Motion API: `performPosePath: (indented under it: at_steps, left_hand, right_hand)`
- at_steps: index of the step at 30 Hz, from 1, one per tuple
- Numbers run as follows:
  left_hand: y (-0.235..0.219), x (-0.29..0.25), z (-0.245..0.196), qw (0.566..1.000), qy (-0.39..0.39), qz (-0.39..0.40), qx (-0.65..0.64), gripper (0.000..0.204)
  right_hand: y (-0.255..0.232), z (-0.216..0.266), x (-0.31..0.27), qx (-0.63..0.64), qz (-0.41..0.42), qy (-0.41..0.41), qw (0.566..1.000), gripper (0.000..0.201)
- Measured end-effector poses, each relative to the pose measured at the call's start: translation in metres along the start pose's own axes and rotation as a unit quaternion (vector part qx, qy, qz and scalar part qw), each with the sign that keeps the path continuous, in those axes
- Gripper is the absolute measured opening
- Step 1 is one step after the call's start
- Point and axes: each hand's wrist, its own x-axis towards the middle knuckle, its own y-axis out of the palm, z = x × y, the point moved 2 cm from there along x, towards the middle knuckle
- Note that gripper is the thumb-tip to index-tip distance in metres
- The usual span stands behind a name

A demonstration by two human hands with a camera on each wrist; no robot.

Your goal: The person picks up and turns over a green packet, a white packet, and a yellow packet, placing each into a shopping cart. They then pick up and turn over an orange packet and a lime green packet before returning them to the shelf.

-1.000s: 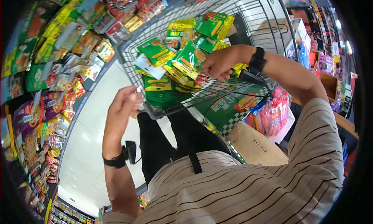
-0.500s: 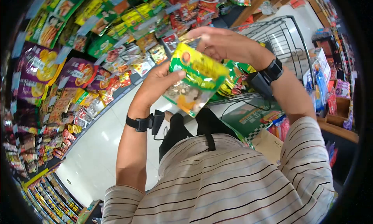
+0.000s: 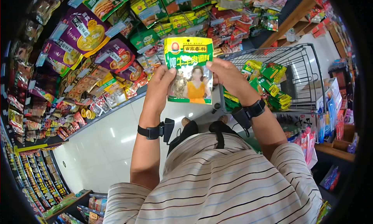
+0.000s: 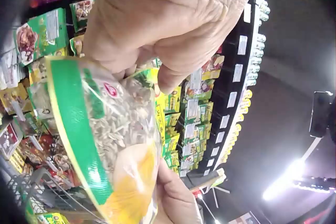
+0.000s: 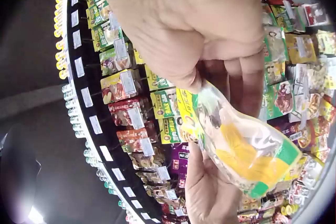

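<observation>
Upright before the chest, a green-and-yellow seasoning packet [image 3: 189,60] faces me in the head view, with a clear window showing dry contents and a picture of a person in orange. My left hand [image 3: 156,90] pinches its left edge, thumb on the front. On the opposite edge, my right hand [image 3: 234,81] pinches it the same way. The left wrist view shows the packet's clear lower part [image 4: 123,129] beneath my left hand [image 4: 173,19]. In the right wrist view, the packet [image 5: 236,148] hangs from my right hand [image 5: 194,24].
A wire shopping cart [image 3: 316,64] stands to the right, holding several green-and-yellow packets [image 3: 272,74]. Shelves of hanging packets run along the left and front, including purple bags [image 3: 83,31]. Pink packages [image 3: 307,144] sit near my right elbow, and pale floor [image 3: 101,146] lies below left.
My right hand has left the cart's packets, and the seasoning packet has come up into both hands. It has turned from tilted to upright. The view has shifted left toward the shelves.
</observation>
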Motion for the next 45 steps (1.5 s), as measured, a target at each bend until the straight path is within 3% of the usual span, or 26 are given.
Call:
performPosePath:
  at_steps: [2,10,24,34,39,45]
  left_hand:
    - [-0.011,-0.008,-0.002,0.998,-0.016,-0.008,0.061,0.025]
    - [-0.032,-0.025,-0.009,0.999,0.019,-0.042,0.025,0.021]
    - [-0.048,-0.013,0.008,0.997,0.049,-0.054,-0.001,0.016]
    - [-0.043,-0.002,0.032,0.996,-0.009,-0.078,0.035,0.014]
    - [-0.048,0.003,0.061,0.994,-0.047,-0.082,0.057,0.015]
    - [-0.035,-0.001,0.080,0.991,-0.110,-0.074,-0.004,0.012]
  right_hand:
    - [0.011,0.012,-0.002,-0.009,0.014,-0.004,1.000,0.030]
    - [0.037,0.006,0.014,0.029,0.047,-0.050,0.997,0.032]
    - [0.046,-0.018,0.017,0.020,0.003,-0.019,1.000,0.034]
    - [0.041,-0.035,0.004,0.020,-0.045,-0.002,0.999,0.034]
    - [0.031,-0.068,0.006,0.006,-0.078,0.031,0.996,0.032]
    - [0.028,-0.082,-0.010,0.059,-0.074,0.055,0.994,0.030]
